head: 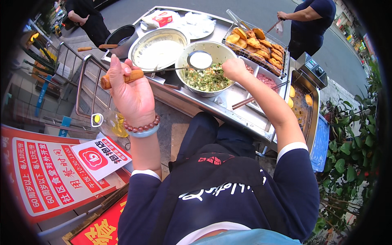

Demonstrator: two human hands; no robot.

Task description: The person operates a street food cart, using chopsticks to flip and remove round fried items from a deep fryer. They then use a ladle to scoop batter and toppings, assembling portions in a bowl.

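My left hand (131, 88) holds the wooden handle (122, 79) of a long metal ladle. White batter fills its round head (200, 60), which is over a bowl of chopped vegetable filling (206, 78). My right hand (234, 69) is at the right side of that bowl with its fingers bent down; what they hold, if anything, is hidden. Left of the filling stands a wide bowl of white batter (159, 50). Trays of pinkish chopped meat (266, 80) lie right of my right hand, with brown chopsticks (243, 103) across the near tray.
A wire basket of fried cakes (255, 46) stands at the back right. Beyond the cart's right end is a fryer (301, 98) with dark oil and pale cakes. A metal pot (122, 39) stands at the left. An oil bottle (113, 124) is below my left hand. Two people stand beyond.
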